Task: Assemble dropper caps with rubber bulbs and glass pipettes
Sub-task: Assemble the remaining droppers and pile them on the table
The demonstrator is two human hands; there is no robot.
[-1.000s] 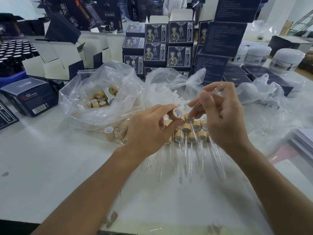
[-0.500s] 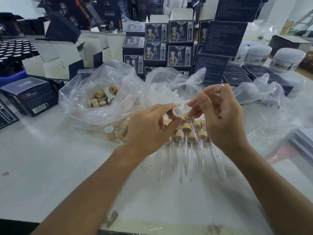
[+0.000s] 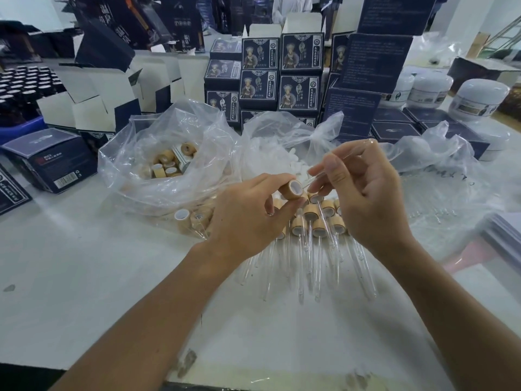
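Wooden cap [image 3: 291,189] sits pinched between the thumb and fingers of the left hand [image 3: 248,218], its white-lined opening facing the right hand [image 3: 363,198]. That hand pinches a glass pipette [image 3: 311,179], tip just at the opening. Finished droppers [image 3: 313,235] lie on the table [image 3: 84,263] beneath both hands.

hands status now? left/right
Left hand: closed, pinching a wooden cap.
Right hand: closed, pinching a glass pipette at the cap's opening.
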